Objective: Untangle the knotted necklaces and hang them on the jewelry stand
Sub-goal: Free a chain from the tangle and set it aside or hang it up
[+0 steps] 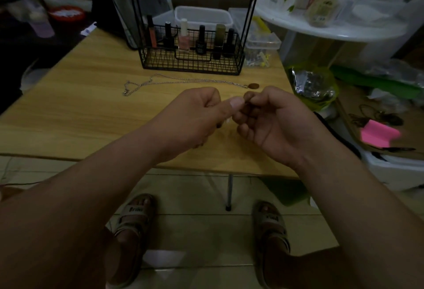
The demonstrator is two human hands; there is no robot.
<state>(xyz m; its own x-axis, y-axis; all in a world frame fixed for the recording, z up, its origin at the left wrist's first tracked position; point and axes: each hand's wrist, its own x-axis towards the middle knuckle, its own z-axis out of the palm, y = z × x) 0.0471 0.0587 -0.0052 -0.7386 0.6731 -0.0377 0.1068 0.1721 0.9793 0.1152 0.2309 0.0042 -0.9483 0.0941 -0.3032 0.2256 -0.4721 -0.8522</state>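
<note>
Over the tabletop (91, 110), the left hand (197, 116) and right hand (273, 121) together pinch a thin chain (227, 121), while one necklace (183, 80) lies flat, not hung yet.

A silver chain necklace (183, 80) with a brown oval pendant (253, 86) lies stretched, unknotted, across the table (91, 110).

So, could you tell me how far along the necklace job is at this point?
Done: one silver necklace lies stretched out, apparently unknotted, on the table. In hand: the left hand and right hand meet with fingers curled, seemingly working something too fine to see. Left: nothing visibly hangs on the part of the black wire stand in view, so hanging remains.
</note>
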